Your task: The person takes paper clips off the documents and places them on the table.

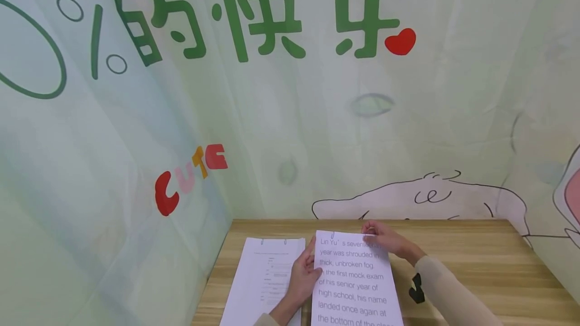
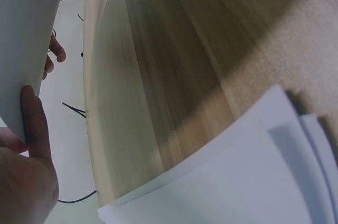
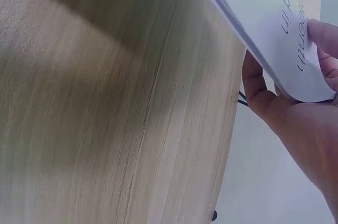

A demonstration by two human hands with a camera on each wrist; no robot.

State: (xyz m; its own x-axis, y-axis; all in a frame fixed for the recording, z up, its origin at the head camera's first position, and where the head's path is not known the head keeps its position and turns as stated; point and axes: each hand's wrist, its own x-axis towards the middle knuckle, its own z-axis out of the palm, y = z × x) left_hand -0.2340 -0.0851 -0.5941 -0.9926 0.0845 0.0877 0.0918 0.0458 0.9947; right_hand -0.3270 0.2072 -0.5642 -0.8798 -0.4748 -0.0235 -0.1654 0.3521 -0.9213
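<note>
A stack of printed sheets (image 1: 351,286) with large English text is held up over the table in the head view. A small ring (image 1: 333,235) shows at its top edge. My left hand (image 1: 302,278) grips the stack's left edge, thumb on the front; in the left wrist view the same hand (image 2: 29,182) has fingers along the back of the paper (image 2: 24,39). My right hand (image 1: 387,239) pinches the top right corner. Seen from the right wrist, its thumb (image 3: 323,36) presses on the printed face while the other fingers are behind the curved corner.
A second paper stack (image 1: 254,275) with two rings at its top lies on the wooden table (image 1: 489,265) at left. Near the right sleeve (image 1: 446,286) is a small black item (image 1: 417,288). A printed curtain (image 1: 290,114) hangs behind the table and along its left side.
</note>
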